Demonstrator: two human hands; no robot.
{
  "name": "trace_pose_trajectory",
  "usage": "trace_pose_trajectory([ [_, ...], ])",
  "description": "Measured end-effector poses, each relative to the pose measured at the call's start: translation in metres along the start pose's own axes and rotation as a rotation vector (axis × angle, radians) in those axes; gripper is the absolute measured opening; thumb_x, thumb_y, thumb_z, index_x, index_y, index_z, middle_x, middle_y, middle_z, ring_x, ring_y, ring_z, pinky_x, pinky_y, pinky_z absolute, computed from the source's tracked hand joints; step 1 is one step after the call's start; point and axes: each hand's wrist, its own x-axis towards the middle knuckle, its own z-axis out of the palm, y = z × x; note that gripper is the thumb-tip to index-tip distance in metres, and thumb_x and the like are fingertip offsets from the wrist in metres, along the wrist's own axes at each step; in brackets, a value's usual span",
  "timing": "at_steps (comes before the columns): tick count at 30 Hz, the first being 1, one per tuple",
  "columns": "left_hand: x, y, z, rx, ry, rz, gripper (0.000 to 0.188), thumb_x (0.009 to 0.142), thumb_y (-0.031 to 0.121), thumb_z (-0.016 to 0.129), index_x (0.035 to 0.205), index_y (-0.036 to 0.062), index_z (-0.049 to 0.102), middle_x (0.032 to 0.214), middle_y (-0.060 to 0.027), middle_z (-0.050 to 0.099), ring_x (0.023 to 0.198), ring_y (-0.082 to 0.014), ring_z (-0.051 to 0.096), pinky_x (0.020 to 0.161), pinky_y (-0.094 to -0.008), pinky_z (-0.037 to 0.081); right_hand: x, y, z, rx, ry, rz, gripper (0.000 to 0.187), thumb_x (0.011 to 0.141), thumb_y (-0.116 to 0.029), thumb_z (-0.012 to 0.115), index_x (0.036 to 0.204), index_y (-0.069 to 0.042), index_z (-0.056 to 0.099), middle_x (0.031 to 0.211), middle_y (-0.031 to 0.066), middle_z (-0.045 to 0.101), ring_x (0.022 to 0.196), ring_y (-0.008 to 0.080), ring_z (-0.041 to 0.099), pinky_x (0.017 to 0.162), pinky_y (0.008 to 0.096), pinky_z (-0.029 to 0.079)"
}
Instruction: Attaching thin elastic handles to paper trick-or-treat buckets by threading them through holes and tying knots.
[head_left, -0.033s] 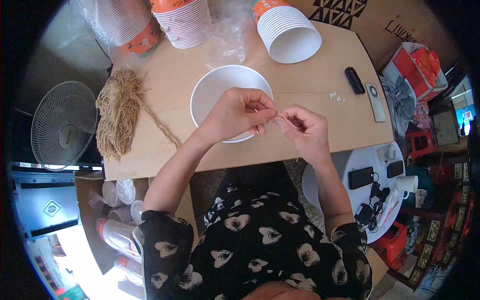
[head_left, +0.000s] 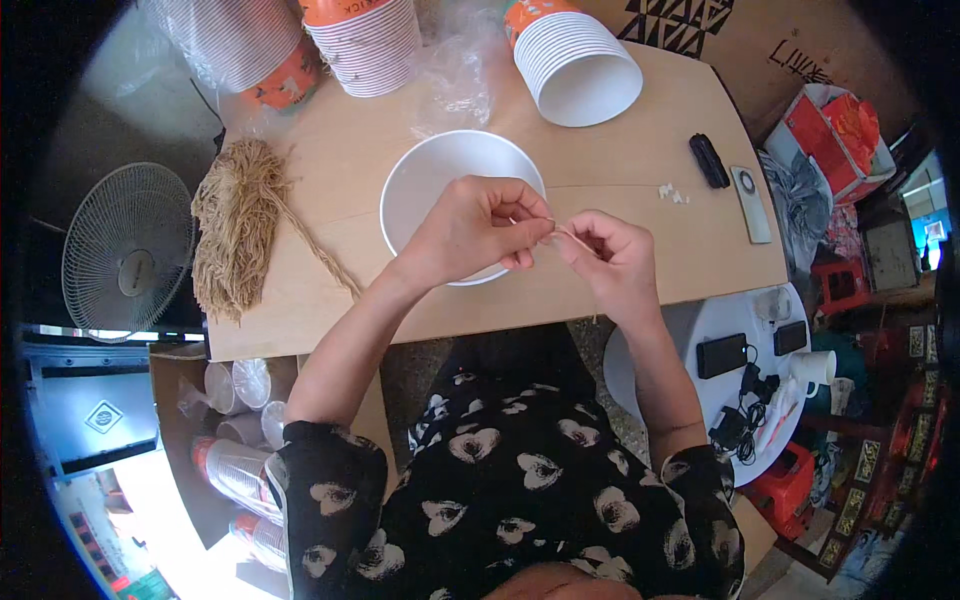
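My left hand (head_left: 480, 228) and my right hand (head_left: 612, 262) meet above the near right rim of a white tub (head_left: 415, 185). Both pinch a thin beige string (head_left: 566, 231) between thumb and fingertips, and its tail shows below the right hand. Whether the string is knotted or carries anything small between the fingertips, I cannot make out. To the left lies a thick bundle of tan strings (head_left: 238, 225), gathered at its top, with a few strands trailing toward my left forearm.
Stacked paper tubs (head_left: 590, 85) line the table's (head_left: 620, 210) far side beside clear plastic wrap (head_left: 455, 85). On the right are small white bits (head_left: 673, 193), a black case (head_left: 709, 160) and a pale remote-like device (head_left: 751, 205). A fan (head_left: 130, 250) stands left; a white round stool (head_left: 690, 310) holds cables.
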Motion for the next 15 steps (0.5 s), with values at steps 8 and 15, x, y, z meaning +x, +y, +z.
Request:
trace_pose_trajectory([
  [8, -0.001, -0.012, 0.005, -0.028, 0.050, 0.088, 0.011, 0.091, 0.002, 0.068, 0.097, -0.0074, 0.071, 0.082, -0.0077, 0.072, 0.071, -0.0094, 0.068, 0.062, -0.0232, 0.057, 0.004, 0.003, 0.001, 0.423, 0.005, 0.302, 0.012, 0.091, -0.012, 0.069, 0.092, 0.000, 0.068, 0.065, -0.0060, 0.049, 0.052, 0.0010, 0.036, 0.048, 0.0193, 0.026],
  [15, -0.004, -0.015, 0.003, -0.015, 0.052, 0.112, 0.015, 0.089, 0.002, 0.070, 0.101, -0.0059, 0.074, 0.084, -0.0071, 0.073, 0.072, -0.0085, 0.068, 0.064, -0.0222, 0.056, 0.003, 0.008, 0.000, 0.521, 0.002, 0.281, 0.018, 0.090, -0.016, 0.075, 0.093, 0.000, 0.071, 0.070, -0.0032, 0.058, 0.052, 0.0007, 0.040, 0.045, 0.0181, 0.027],
])
